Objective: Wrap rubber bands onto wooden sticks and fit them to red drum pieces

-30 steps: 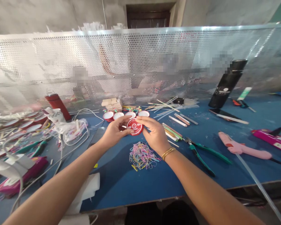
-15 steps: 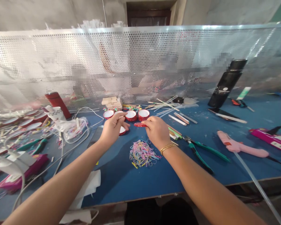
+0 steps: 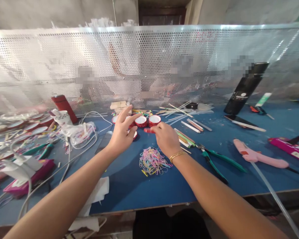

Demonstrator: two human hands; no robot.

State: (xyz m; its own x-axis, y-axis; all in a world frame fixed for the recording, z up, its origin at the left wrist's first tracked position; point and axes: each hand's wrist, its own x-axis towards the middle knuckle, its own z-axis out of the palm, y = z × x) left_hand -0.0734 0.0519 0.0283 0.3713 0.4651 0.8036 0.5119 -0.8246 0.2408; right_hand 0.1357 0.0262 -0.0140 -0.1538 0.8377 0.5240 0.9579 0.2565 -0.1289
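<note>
My right hand (image 3: 166, 136) pinches a small red piece (image 3: 149, 130), seen nearly edge-on; its exact kind is unclear. My left hand (image 3: 123, 134) is raised with its fingers spread, and nothing shows in it. Behind the hands stand several small round red tubs with white tops, one (image 3: 141, 121) between the hands and another (image 3: 154, 120) just beyond the red piece. My left hand partly covers others, including one (image 3: 134, 135) beside its thumb. A loose heap of thin pastel elastic bands (image 3: 153, 161) lies on the blue table in front of my hands.
Green-handled pliers (image 3: 214, 159), a pink glue gun (image 3: 257, 156) and a black bottle (image 3: 244, 89) are on the right. Leftward are a red flask (image 3: 64, 108), white cables and a magenta power strip (image 3: 43, 169). A perforated metal screen (image 3: 149, 66) borders the back.
My left hand has opened, its fingers lifting and spreading apart. My right hand keeps the red piece in nearly the same place. The whole view has shifted slightly.
</note>
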